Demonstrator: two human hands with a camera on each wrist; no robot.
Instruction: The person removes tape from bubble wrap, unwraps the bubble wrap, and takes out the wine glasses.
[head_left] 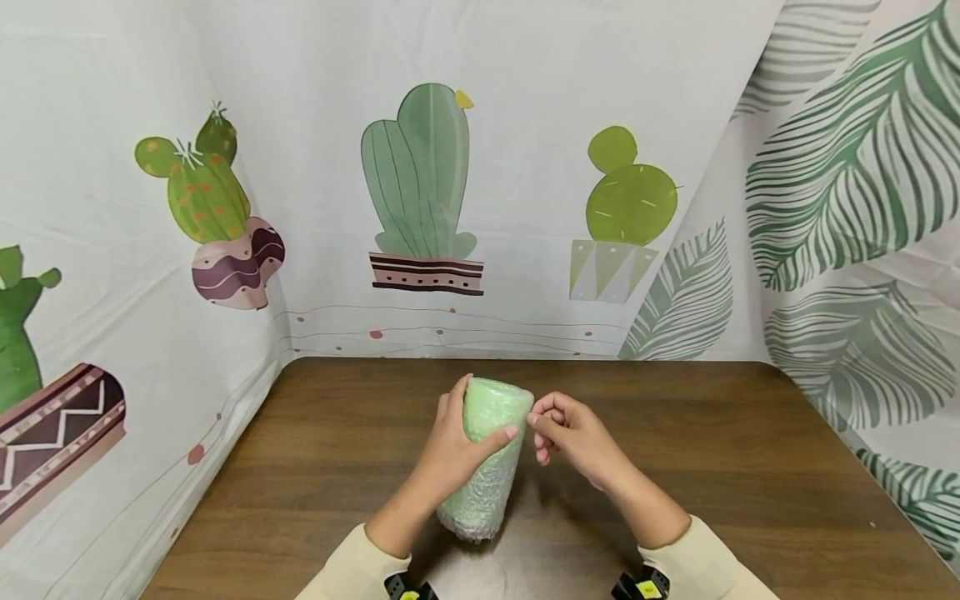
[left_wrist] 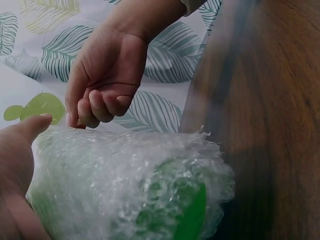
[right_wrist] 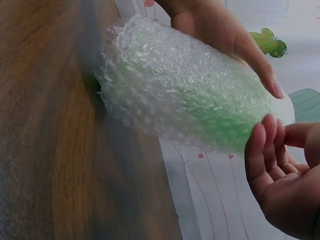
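Observation:
A green, roughly cylindrical object wrapped in clear bubble wrap [head_left: 487, 467] stands tilted above the table, its wider end up. My left hand [head_left: 450, 450] grips it around the upper part, thumb across the near side and fingers behind. At the upper right edge, my right hand [head_left: 573, 433] pinches the bubble wrap between thumb and forefinger, the other fingers curled. In the left wrist view, a brighter green patch [left_wrist: 192, 215] shows through the ragged lower end of the wrap. What the wrapped object is cannot be made out.
A brown wooden table [head_left: 712, 467] lies beneath the hands. White cloth printed with cacti and leaves [head_left: 525, 208] hangs behind the table and along both sides.

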